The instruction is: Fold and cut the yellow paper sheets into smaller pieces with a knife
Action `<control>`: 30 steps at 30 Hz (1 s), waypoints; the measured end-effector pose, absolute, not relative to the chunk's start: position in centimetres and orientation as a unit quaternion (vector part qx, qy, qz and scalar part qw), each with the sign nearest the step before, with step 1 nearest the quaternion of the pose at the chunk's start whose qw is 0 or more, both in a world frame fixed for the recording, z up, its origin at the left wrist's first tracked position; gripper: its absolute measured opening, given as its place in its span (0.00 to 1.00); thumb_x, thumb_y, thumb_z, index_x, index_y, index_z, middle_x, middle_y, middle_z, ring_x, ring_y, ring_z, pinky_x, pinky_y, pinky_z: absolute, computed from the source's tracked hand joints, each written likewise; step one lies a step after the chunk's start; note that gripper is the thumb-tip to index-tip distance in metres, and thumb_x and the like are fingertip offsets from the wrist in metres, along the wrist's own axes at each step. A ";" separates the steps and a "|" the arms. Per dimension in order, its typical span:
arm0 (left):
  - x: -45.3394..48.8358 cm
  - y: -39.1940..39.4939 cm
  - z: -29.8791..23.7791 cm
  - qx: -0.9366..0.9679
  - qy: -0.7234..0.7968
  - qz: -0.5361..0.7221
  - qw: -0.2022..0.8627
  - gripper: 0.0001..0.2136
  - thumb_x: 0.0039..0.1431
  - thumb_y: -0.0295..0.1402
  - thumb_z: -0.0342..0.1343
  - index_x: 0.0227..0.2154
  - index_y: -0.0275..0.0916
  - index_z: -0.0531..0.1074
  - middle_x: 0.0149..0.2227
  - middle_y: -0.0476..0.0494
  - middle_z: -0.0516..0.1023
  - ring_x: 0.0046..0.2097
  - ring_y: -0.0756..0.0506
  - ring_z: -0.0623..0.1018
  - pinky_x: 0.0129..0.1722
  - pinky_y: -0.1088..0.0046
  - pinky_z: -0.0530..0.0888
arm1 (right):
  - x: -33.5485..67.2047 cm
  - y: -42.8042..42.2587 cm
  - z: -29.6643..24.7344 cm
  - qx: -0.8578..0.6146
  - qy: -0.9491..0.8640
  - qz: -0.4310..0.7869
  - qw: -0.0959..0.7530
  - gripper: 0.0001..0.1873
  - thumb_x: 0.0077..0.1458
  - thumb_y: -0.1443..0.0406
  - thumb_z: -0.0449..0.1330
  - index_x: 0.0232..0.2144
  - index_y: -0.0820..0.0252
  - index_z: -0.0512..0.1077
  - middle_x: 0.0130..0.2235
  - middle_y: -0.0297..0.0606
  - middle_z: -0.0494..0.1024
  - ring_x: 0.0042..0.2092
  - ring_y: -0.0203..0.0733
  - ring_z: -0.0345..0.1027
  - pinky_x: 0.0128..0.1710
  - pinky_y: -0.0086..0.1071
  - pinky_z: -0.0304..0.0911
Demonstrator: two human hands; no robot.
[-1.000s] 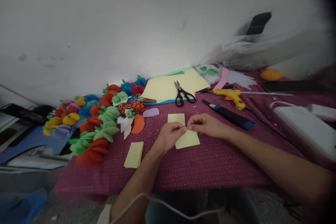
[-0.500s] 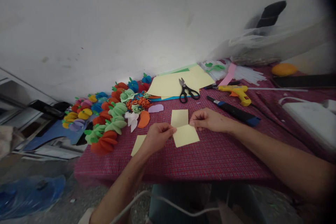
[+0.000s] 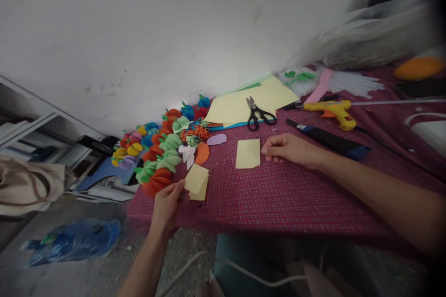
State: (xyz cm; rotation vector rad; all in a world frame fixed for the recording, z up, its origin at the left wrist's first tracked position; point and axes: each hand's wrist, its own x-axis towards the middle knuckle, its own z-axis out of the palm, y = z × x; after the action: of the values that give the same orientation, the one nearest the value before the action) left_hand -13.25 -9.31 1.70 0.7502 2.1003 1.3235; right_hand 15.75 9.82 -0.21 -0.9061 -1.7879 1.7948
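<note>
My left hand (image 3: 167, 202) pinches the corner of a pale yellow paper square (image 3: 195, 179), holding it over another yellow piece (image 3: 200, 196) at the table's left front. In the middle of the cloth lies a separate yellow paper piece (image 3: 248, 154). Just to its right is my right hand (image 3: 280, 148), fingers curled together with nothing visible in them. Black-handled scissors (image 3: 256, 115) rest on large yellow sheets (image 3: 240, 104) farther back.
Colourful paper or felt pumpkin-like shapes (image 3: 162, 155) crowd the left side. An orange cutout (image 3: 202, 153) and a lilac one (image 3: 216, 139) lie beside them. To the right are a yellow glue gun (image 3: 334, 111), a black-and-blue tool (image 3: 331, 141) and white sticks (image 3: 358, 86).
My left hand has carried the yellow square left and down, over the other piece. My right hand has let go of it and stays beside the middle piece. The view has shifted.
</note>
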 end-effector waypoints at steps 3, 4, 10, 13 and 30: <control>-13.4 -10.1 0.4 0.316 0.829 0.422 0.189 0.18 0.46 0.47 0.55 0.18 0.35 0.71 0.15 0.50 0.69 0.19 0.50 0.66 0.21 0.78 0.60 | 15.8 9.7 -0.1 -0.333 -0.651 0.646 0.217 0.10 0.43 0.59 0.61 0.22 0.61 0.69 0.23 0.35 0.73 0.22 0.30 0.59 0.21 0.26 0.54; -13.5 -10.3 0.2 0.337 0.847 0.386 0.145 0.18 0.48 0.47 0.53 0.18 0.36 0.72 0.15 0.51 0.69 0.20 0.50 0.66 0.21 0.78 0.59 | 15.8 9.7 -0.1 -0.333 -0.652 0.646 0.215 0.11 0.43 0.59 0.61 0.22 0.61 0.69 0.23 0.35 0.73 0.22 0.30 0.60 0.21 0.26 0.54; -13.2 -11.1 0.1 0.437 0.876 0.202 -0.026 0.18 0.54 0.43 0.47 0.15 0.38 0.68 0.15 0.52 0.64 0.21 0.51 0.66 0.22 0.79 0.55 | 15.8 9.7 -0.1 -0.330 -0.653 0.652 0.199 0.10 0.43 0.59 0.62 0.22 0.61 0.70 0.23 0.35 0.73 0.22 0.30 0.60 0.21 0.26 0.54; -13.0 -11.2 -0.1 0.467 0.870 0.155 -0.041 0.18 0.55 0.43 0.45 0.15 0.38 0.66 0.15 0.52 0.63 0.21 0.51 0.65 0.23 0.78 0.54 | 15.8 9.7 -0.1 -0.328 -0.657 0.651 0.193 0.11 0.43 0.59 0.62 0.22 0.62 0.70 0.24 0.35 0.73 0.23 0.30 0.60 0.21 0.26 0.55; -11.3 -10.1 -0.4 0.637 0.740 0.070 -0.205 0.25 0.58 0.40 0.44 0.56 0.34 0.55 0.60 0.34 0.53 0.60 0.37 0.54 0.55 0.58 0.54 | 15.4 9.6 -1.6 -0.297 -0.821 0.416 0.255 0.08 0.51 0.63 0.54 0.29 0.62 0.71 0.25 0.34 0.72 0.26 0.34 0.64 0.27 0.28 0.59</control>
State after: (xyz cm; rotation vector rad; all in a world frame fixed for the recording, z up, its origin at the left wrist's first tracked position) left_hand -11.32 -10.07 -0.38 2.3133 2.6881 0.2542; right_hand 15.41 9.63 -1.63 -0.8077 -2.2283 1.1289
